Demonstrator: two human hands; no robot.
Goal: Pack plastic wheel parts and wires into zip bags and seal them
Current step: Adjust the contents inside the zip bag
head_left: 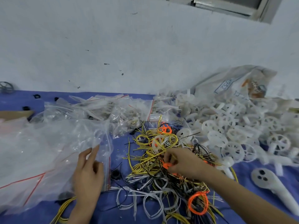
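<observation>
A tangle of yellow, black, white and orange wires [155,160] lies on the blue table cover [119,152] in the middle. My right hand [181,160] reaches into it and pinches an orange wire piece [167,165] with curled fingers. My left hand [88,172] rests with relaxed fingers on the edge of a clear zip bag with a red seal line [64,143]. A heap of white plastic wheel parts [226,126] spreads to the right of the wires.
Several filled zip bags [126,113] lie behind the wires near the white wall. A large printed plastic sack [234,83] leans at the back right. A white handle-shaped part [271,183] lies at the front right. An orange wire loop [198,202] sits in front.
</observation>
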